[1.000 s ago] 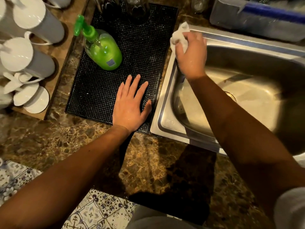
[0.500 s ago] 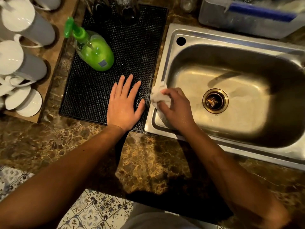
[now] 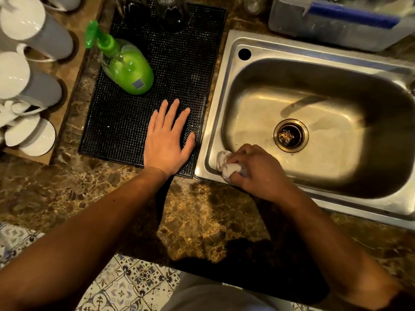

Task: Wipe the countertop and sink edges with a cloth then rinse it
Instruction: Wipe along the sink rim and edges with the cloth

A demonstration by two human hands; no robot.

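Sink (image 3: 224, 90) filled right of frame, bench (image 3: 202, 221) below. Right hand (image 3: 258, 171), grip clamped on cloth (image 3: 226, 166), had run from rim's top-left corner down to its lower-left corner: left edge looks done, front edge next. Left hand (image 3: 168, 140) stayed flat, fingers apart, on black mat (image 3: 125, 122).

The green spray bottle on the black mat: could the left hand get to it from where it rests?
Probably yes. The left hand lies flat and empty on the mat, and only bare mat separates it from the green spray bottle.
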